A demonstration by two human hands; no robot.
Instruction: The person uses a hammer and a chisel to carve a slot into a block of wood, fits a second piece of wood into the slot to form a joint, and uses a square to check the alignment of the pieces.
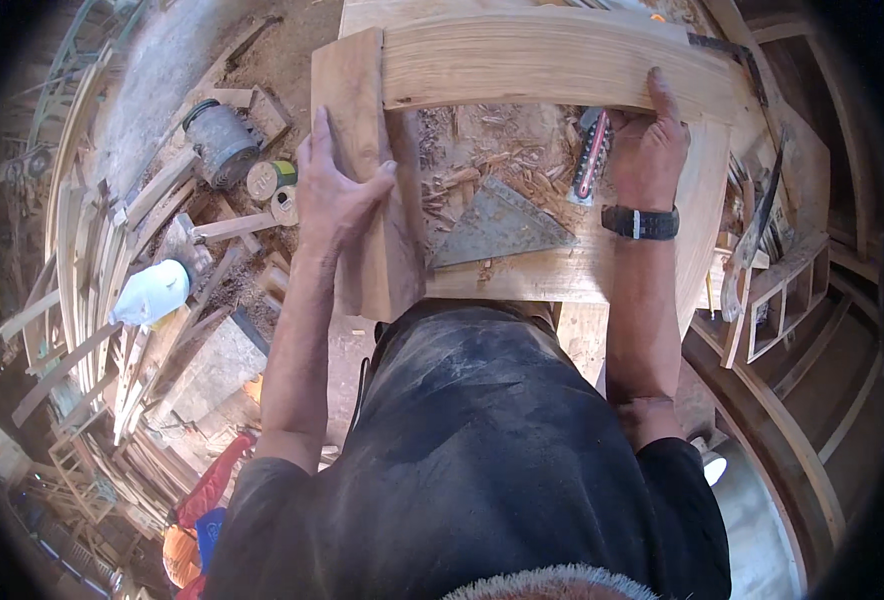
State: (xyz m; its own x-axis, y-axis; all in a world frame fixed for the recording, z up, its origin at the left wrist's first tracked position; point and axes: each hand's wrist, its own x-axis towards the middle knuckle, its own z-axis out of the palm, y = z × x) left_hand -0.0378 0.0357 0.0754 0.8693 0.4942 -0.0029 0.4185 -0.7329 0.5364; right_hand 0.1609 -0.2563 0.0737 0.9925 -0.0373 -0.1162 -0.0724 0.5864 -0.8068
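Observation:
A thick wooden post [357,75] meets a wide, curved wooden rail [552,58] at the far side of the workbench [522,284]. My left hand [340,190] clasps the post, its thumb lying across the face and its fingers along the left side. Over at the rail's right part, my right hand [654,150] grips the lower edge with the thumb up on the face; the other fingers are mostly hidden. Between my hands, a grey triangular metal plate [502,226] lies on the bench among wood chips [467,170]. Beside my right hand is a narrow red-and-black strip [592,155].
At left, a grey bucket-like container [222,143], a green-and-yellow can [270,179] and a white jug-like container [152,292] stand among wood offcuts. A handsaw [757,235] hangs at right near a wooden frame [787,290]. Long strips [67,210] lean at far left.

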